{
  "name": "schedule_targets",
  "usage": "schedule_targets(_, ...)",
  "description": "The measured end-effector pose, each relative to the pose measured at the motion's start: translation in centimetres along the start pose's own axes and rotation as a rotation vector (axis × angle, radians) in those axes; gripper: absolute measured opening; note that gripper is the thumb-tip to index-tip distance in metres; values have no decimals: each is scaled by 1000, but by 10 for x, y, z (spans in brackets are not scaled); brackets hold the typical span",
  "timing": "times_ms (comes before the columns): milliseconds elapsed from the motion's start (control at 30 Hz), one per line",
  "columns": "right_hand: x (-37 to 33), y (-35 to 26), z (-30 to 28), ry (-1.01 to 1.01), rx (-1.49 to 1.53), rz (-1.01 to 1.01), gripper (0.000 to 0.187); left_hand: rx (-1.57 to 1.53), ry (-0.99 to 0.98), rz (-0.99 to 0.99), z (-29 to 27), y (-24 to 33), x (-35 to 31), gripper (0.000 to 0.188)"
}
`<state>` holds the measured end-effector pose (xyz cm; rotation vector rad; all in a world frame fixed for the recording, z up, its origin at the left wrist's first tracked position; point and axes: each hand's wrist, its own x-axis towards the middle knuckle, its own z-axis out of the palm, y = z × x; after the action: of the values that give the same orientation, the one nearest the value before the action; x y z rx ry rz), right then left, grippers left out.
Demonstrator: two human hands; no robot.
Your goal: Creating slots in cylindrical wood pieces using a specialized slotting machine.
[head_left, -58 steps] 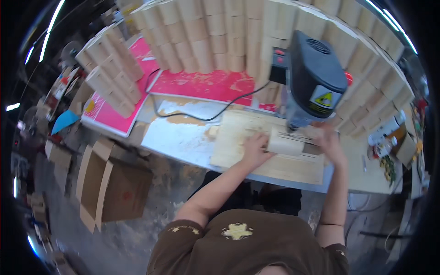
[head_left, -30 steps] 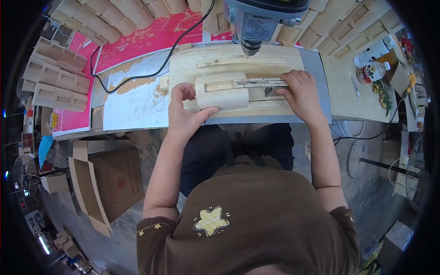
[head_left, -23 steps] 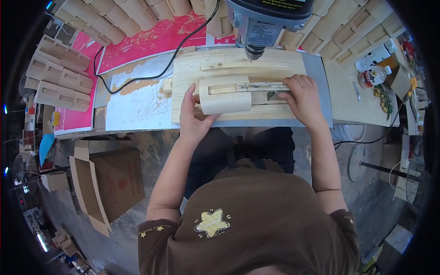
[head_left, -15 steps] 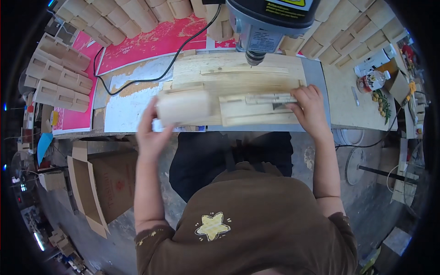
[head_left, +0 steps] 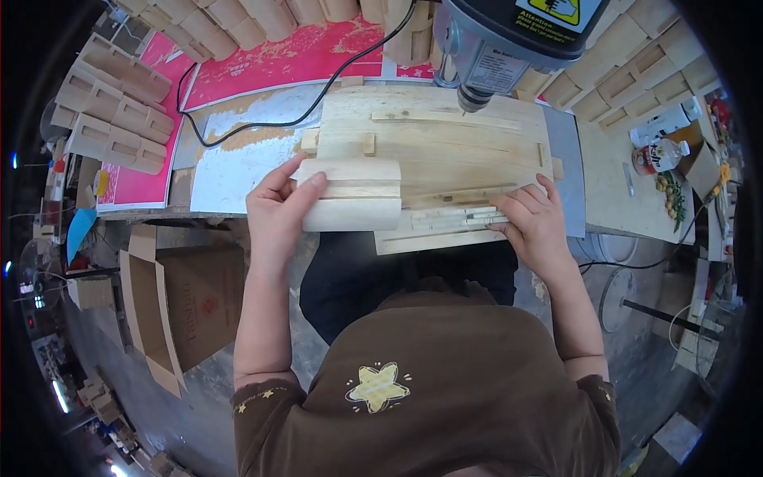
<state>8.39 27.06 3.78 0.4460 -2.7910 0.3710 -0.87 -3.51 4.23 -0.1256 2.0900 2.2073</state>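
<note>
My left hand [head_left: 282, 203] grips a pale wooden block [head_left: 354, 215] by its left end, thumb on top. The block has rounded sides and a straight groove along its length. My right hand [head_left: 532, 215] has its fingers closed on the right end of a flat wooden piece [head_left: 397, 242], which overhangs the front edge of the bench. Along this piece runs a narrow pale strip [head_left: 453, 219] with dark marks. Which part the right fingertips pinch is partly hidden. Behind both hands lies a wide wooden board [head_left: 453, 151] with small blocks and a thin strip on it.
A drill press head [head_left: 509, 56] with its chuck [head_left: 473, 99] stands over the board's far side. Its black cable [head_left: 294, 123] curves across the bench. Stacked wooden blocks [head_left: 119, 103] line the left and back. A bottle [head_left: 660, 157] stands right; an open carton [head_left: 191, 302] is below left.
The wooden block has turned and its groove now shows clearly in my left hand. The flat wooden piece in my right hand has come nearer to my body, over the bench edge.
</note>
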Motion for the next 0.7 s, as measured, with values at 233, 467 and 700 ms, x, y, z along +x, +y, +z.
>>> schedule_targets(233, 11, 30, 2, 16, 25, 84, 30, 30, -17, 9, 28, -36, 5, 45)
schedule_targets(467, 18, 47, 7, -25, 57, 54, 31, -16, -14, -16, 34, -59, 15, 45)
schedule_targets(700, 28, 42, 11, -27, 90, 54, 36, -72, -188, 25, 67, -59, 14, 50)
